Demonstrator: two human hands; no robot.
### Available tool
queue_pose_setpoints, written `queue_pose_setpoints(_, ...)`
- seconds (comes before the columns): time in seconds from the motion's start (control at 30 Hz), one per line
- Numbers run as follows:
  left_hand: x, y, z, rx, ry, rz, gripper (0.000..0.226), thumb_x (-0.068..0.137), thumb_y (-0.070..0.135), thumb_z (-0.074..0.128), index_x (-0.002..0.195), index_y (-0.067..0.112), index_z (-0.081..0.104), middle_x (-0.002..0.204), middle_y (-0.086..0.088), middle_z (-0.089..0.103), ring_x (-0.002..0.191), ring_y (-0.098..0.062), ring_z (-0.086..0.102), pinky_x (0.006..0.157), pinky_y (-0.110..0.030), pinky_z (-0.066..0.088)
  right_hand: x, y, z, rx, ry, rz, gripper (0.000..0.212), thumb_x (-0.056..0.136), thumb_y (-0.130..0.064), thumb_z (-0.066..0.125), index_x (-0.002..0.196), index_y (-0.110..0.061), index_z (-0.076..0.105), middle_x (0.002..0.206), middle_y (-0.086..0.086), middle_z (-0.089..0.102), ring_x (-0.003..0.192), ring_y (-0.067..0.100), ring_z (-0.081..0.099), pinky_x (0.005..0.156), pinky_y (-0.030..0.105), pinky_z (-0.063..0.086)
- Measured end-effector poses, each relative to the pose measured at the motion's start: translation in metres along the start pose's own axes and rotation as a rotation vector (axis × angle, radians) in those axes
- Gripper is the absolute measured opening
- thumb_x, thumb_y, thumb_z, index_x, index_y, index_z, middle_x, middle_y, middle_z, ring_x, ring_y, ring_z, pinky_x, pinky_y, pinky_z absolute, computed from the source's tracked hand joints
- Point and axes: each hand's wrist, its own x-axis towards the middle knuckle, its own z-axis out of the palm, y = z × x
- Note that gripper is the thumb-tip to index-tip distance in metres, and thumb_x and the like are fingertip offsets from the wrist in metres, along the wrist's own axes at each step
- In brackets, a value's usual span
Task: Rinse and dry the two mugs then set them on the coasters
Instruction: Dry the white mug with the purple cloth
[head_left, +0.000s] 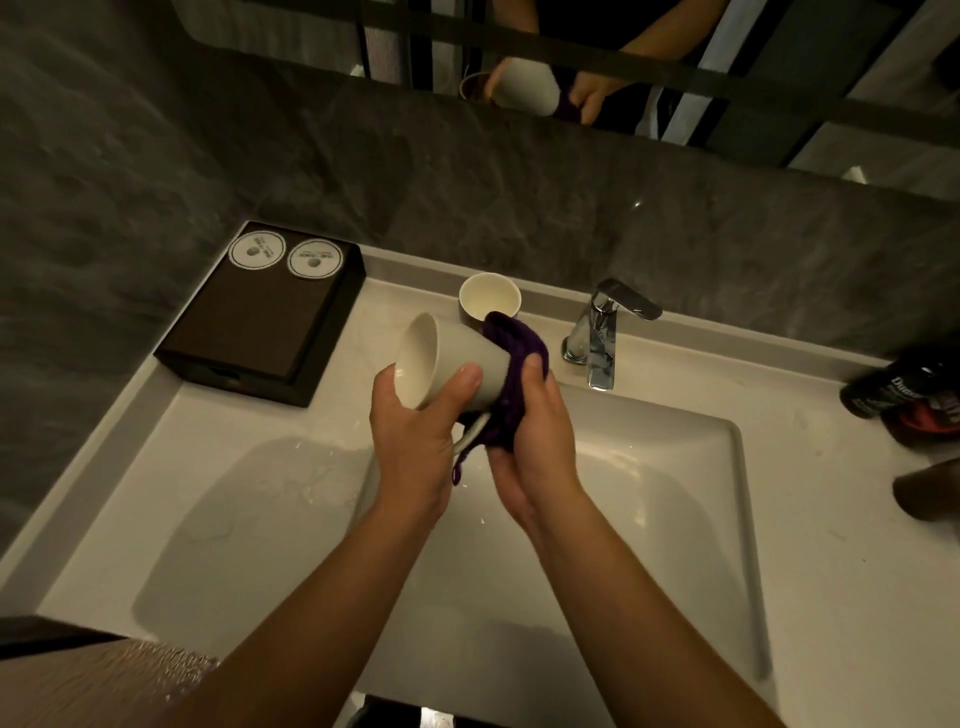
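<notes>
I hold a white mug (447, 358) on its side above the sink basin (649, 499), its mouth turned left and its handle pointing down. My left hand (415, 431) grips the mug near the rim. My right hand (535, 441) presses a purple cloth (511, 353) against the mug's base. A second mug (489, 301) stands upright on the counter behind, mouth up. Two round white coasters (257, 250) (317, 259) lie side by side on a dark box (260, 322) at the back left.
A chrome tap (602, 332) stands at the back right of the basin. Dark bottles (904, 400) lie on the counter at the right edge. A grey stone wall and a mirror rise behind the counter.
</notes>
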Motion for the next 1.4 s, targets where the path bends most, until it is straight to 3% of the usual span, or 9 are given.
queue_pose_setpoints(0.2, 0.020, -0.015, 0.003, 0.016, 0.154, -0.016, 0.087, 0.067, 0.046, 0.091, 0.140, 0.020, 0.050, 0.126, -0.007, 0.067, 0.110, -0.026, 0.072, 0.083, -0.039, 0.066, 0.007, 0.020, -0.008, -0.036, 0.020, 0.031, 0.033, 0.106, -0.019, 0.050, 0.137, -0.014, 0.061, 0.128, 0.015, 0.071, 0.121, 0.032, 0.067, 0.110, 0.056, 0.047)
queue_pose_setpoints(0.33, 0.046, -0.021, -0.001, 0.084, 0.199, -0.034, 0.078, 0.078, 0.034, 0.090, 0.142, 0.017, 0.049, 0.127, -0.004, 0.064, 0.113, -0.020, 0.067, 0.078, -0.020, 0.061, 0.023, 0.011, -0.026, -0.076, 0.041, 0.123, 0.029, 0.105, -0.018, 0.052, 0.132, -0.013, 0.064, 0.124, 0.016, 0.073, 0.118, 0.034, 0.068, 0.108, 0.055, 0.049)
queue_pose_setpoints(0.4, 0.066, -0.023, -0.007, 0.142, 0.218, -0.045, 0.083, 0.076, 0.036, 0.091, 0.144, 0.016, 0.047, 0.131, -0.004, 0.062, 0.115, -0.020, 0.065, 0.085, -0.023, 0.057, 0.033, 0.008, -0.035, -0.119, 0.099, 0.110, 0.028, 0.105, -0.019, 0.052, 0.130, -0.015, 0.065, 0.123, 0.013, 0.074, 0.117, 0.033, 0.069, 0.106, 0.054, 0.051)
queue_pose_setpoints(0.57, 0.112, -0.020, -0.015, 0.377, 0.213, 0.013, 0.090, 0.074, 0.034, 0.093, 0.144, 0.010, 0.041, 0.129, 0.001, 0.054, 0.117, -0.018, 0.057, 0.096, -0.030, 0.048, 0.087, 0.012, -0.042, -0.629, 0.333, -0.233, 0.034, 0.107, -0.023, 0.048, 0.137, -0.023, 0.061, 0.123, -0.004, 0.069, 0.114, 0.013, 0.064, 0.104, 0.036, 0.048)
queue_pose_setpoints(0.73, 0.157, -0.027, -0.017, 0.612, 0.099, 0.098, 0.096, 0.076, 0.033, 0.092, 0.148, 0.009, 0.032, 0.140, -0.006, 0.049, 0.124, -0.019, 0.049, 0.096, -0.025, 0.041, 0.163, 0.028, -0.055, -1.093, 0.354, -0.407, 0.044, 0.108, -0.024, 0.042, 0.151, -0.017, 0.046, 0.146, 0.013, 0.053, 0.136, 0.027, 0.047, 0.113, 0.027, 0.030)
queue_pose_setpoints(0.87, 0.184, -0.041, -0.018, 0.693, 0.065, 0.143, 0.100, 0.077, 0.032, 0.092, 0.151, 0.009, 0.029, 0.151, -0.012, 0.044, 0.137, -0.027, 0.046, 0.100, -0.026, 0.038, 0.190, 0.036, -0.059, -1.399, 0.315, -0.452, 0.052, 0.109, -0.032, 0.036, 0.158, -0.017, 0.033, 0.160, 0.016, 0.036, 0.146, 0.034, 0.034, 0.119, 0.044, 0.029)
queue_pose_setpoints(1.03, 0.205, -0.054, -0.017, 0.714, 0.044, 0.150, 0.103, 0.077, 0.030, 0.092, 0.154, 0.008, 0.026, 0.155, -0.013, 0.040, 0.143, -0.030, 0.041, 0.106, -0.027, 0.036, 0.198, 0.040, -0.061, -1.605, 0.217, -0.272, 0.061, 0.106, -0.033, 0.031, 0.163, -0.029, 0.010, 0.173, 0.003, 0.002, 0.159, 0.024, -0.002, 0.124, 0.055, 0.009)
queue_pose_setpoints(1.27, 0.210, -0.064, -0.015, 0.717, 0.047, 0.164, 0.104, 0.079, 0.027, 0.091, 0.156, 0.008, 0.024, 0.156, -0.014, 0.036, 0.144, -0.031, 0.039, 0.113, -0.034, 0.037, 0.194, 0.034, -0.066, -1.776, 0.230, -0.356, 0.058, 0.106, -0.030, 0.041, 0.161, -0.030, 0.023, 0.170, 0.004, 0.019, 0.157, 0.028, 0.014, 0.120, 0.059, 0.026)
queue_pose_setpoints(1.4, 0.210, -0.063, -0.013, 0.738, 0.046, 0.152, 0.110, 0.079, 0.028, 0.090, 0.160, 0.011, 0.018, 0.161, -0.015, 0.032, 0.148, -0.033, 0.034, 0.122, -0.045, 0.036, 0.175, 0.037, -0.062, -1.653, 0.297, -0.476, 0.052, 0.104, -0.028, 0.048, 0.155, -0.020, 0.040, 0.164, 0.006, 0.037, 0.151, 0.030, 0.032, 0.118, 0.054, 0.032)
